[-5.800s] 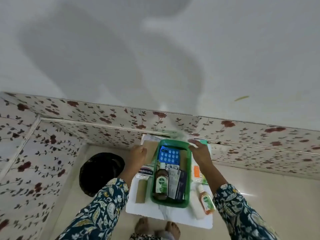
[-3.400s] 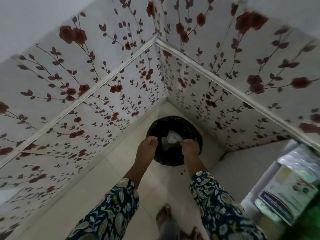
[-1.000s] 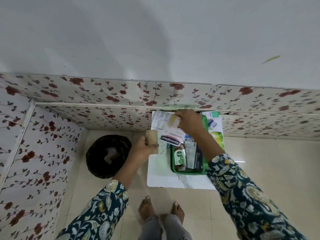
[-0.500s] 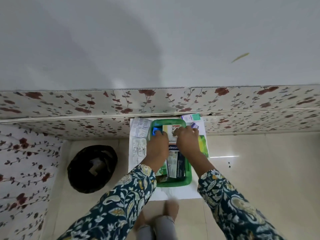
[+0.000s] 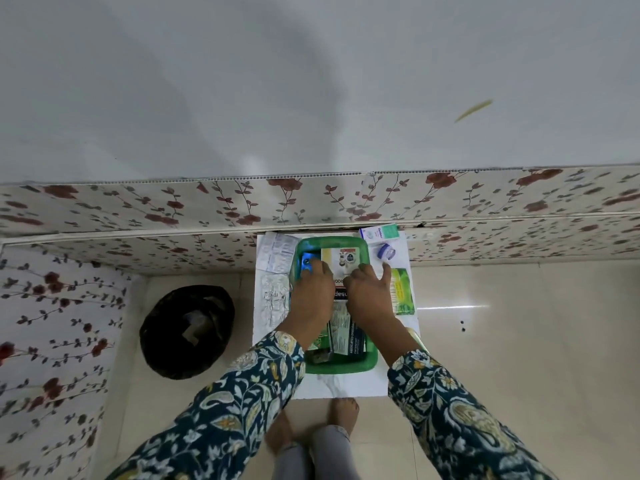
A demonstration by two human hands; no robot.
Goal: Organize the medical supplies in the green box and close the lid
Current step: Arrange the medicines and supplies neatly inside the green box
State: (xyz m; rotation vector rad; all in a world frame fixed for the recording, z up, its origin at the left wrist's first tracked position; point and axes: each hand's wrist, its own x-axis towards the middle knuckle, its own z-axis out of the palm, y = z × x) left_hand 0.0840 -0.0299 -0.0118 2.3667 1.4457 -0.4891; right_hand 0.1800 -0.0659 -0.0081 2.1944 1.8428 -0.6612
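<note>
Fingers [image 5: 320, 268] of both hands rest flat on packets inside green box [image 5: 370, 355], gripping nothing.

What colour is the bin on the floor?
Black; the bin shows clearly in the head view, left of the green box.

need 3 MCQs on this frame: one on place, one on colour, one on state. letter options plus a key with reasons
1. Where is the black bin relative to the green box?
A. on the person's left, on the floor
B. on the person's right
C. inside the box

2. What colour is the flat carton lying just right of the box?
A. red
B. green
C. black

3. What is the state of the box?
A. lid shut
B. open, both hands inside
C. open, upside down

Key: 1 A, the bin stands on the floor left of the white board. 2 B, the carton is bright green. 3 B, no lid covers the box, and the left hand and right hand are on the packets in it.
</note>
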